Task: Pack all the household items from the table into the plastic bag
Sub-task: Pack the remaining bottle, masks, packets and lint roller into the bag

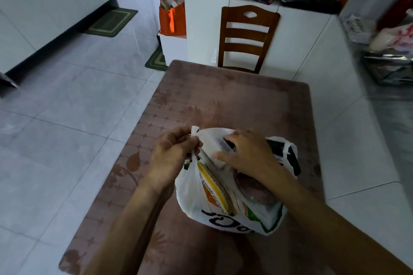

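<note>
A white printed plastic bag (194, 196) stands on the near part of the brown patterned table (223, 100). My left hand (172, 154) pinches the bag's left handle and holds the mouth up. My right hand (248, 154) reaches into the bag's mouth, fingers spread over a whitish item inside; whether it grips that item I cannot tell. Inside the bag I see a yellow and orange packet (214, 187), a round dark maroon item (254, 190) and something black (279, 147) at the far right. The bag's right handle (288, 152) hangs loose.
A wooden chair (245, 38) stands at the table's far end, against a white cabinet (207, 29) with clutter on top. An orange bag (172, 15) sits left of the cabinet. Bags and packets (391, 51) lie on a surface at the right. Tiled floor spreads to the left.
</note>
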Tool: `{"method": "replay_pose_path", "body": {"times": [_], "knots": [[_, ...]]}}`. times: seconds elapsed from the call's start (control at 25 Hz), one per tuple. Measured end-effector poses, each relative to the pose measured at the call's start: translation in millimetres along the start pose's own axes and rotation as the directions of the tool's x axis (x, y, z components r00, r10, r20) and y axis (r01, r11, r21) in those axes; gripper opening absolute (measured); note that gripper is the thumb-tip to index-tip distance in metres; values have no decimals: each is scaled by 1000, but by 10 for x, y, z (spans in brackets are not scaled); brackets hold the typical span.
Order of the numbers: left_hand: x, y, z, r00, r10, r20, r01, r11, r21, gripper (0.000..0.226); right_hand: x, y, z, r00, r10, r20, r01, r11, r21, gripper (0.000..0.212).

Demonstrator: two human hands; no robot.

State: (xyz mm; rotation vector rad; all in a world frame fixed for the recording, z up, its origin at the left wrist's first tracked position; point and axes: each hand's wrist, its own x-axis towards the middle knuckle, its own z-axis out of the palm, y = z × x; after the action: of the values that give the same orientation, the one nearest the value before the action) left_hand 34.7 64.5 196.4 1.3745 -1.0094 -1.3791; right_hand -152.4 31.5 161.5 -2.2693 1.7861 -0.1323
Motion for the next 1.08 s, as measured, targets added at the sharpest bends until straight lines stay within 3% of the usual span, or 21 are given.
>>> {"method": "replay_pose_path", "body": {"times": [0.08,0.16,0.24,0.28,0.32,0.36,0.44,0.52,0.56,0.68,0.8,0.84,0.92,1.08], "knots": [[-30,-45,-70,997,35,68,-37,999,25,28,-284,153,-112,940,9,-341,45,988,149,47],[-131,-176,-99,976,100,193,-132,978,163,63,-655,360,-132,844,157,-513,-144,987,64,53],[-269,-386,-28,945,126,301,-253,865,433,106,-872,558,-83,835,392,-385,-390,917,88,53],[-307,-485,18,935,131,329,-304,774,556,117,-907,602,-73,840,455,-295,-421,890,175,35],[-306,-570,52,923,156,351,-356,691,629,122,-915,651,-61,856,473,-209,-394,859,328,20],[-285,-629,46,909,179,377,-399,634,662,123,-913,698,-37,871,469,-145,-341,792,507,21],[-206,-709,-95,881,169,442,-461,521,719,119,-913,713,-41,861,503,-74,-234,522,820,19],[-178,-773,-244,893,107,438,-442,400,803,111,-901,698,-128,844,535,-44,-117,265,957,15],[-189,-818,-270,913,88,397,-398,397,827,104,-884,676,-176,847,531,-32,-103,223,969,16],[-286,-820,-94,966,98,239,-255,505,825,64,-845,597,-276,854,521,-11,-118,214,970,24],[-236,-493,14,996,88,-20,-69,879,471,6,-853,565,-350,823,568,18,-121,145,982,20],[-183,-345,7,996,39,-82,-13,956,293,12,-846,577,-392,810,585,28,-110,106,988,22],[-28,-52,-14,996,-40,-78,45,997,56,23,-777,596,-508,800,599,35,-71,36,997,25],[429,517,122,996,-85,-12,84,994,-67,12,-463,606,-810,797,605,-2,-2,6,1000,25]]}}
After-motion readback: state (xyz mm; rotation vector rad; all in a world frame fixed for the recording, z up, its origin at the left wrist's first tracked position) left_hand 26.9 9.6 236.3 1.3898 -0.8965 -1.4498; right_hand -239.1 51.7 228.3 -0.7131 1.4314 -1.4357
